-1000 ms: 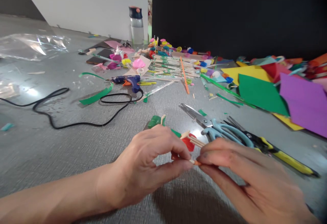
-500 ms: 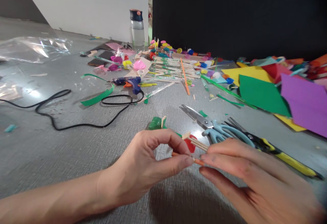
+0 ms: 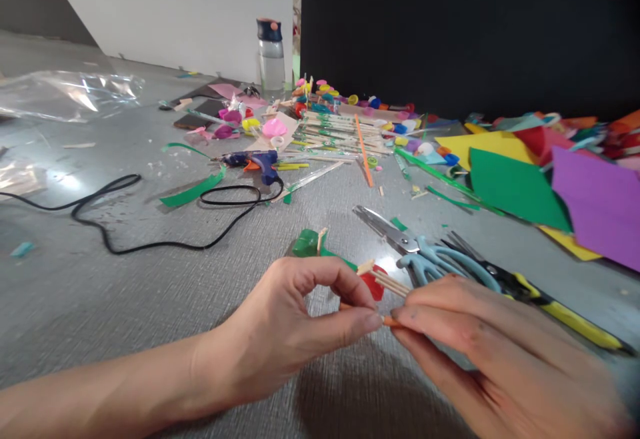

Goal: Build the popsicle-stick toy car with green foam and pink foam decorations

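My left hand [image 3: 320,312] pinches a thin orange stick [image 3: 388,321] between thumb and index finger. The thumb and index finger of my right hand [image 3: 480,339] are closed on the stick's other end, so the fingertips of both hands nearly meet. Most of the stick is hidden by fingers. Several thin pale wooden sticks [image 3: 393,283] show beside my right index finger; whether that hand holds them I cannot tell. Just behind the hands lie a red piece [image 3: 374,283] and a green piece [image 3: 306,243] with a small wooden bit.
Blue-handled scissors [image 3: 425,252] and black-and-yellow scissors [image 3: 555,312] lie right of my hands. A blue glue gun [image 3: 263,162] trails a black cord [image 3: 160,248] leftward. Colored foam sheets [image 3: 517,189], wrapped sticks [image 3: 340,133] and a water bottle [image 3: 271,59] are farther back.
My right thumb and index finger have closed onto the orange stick's end. The left hand keeps its pinch, and the view has shifted slightly.
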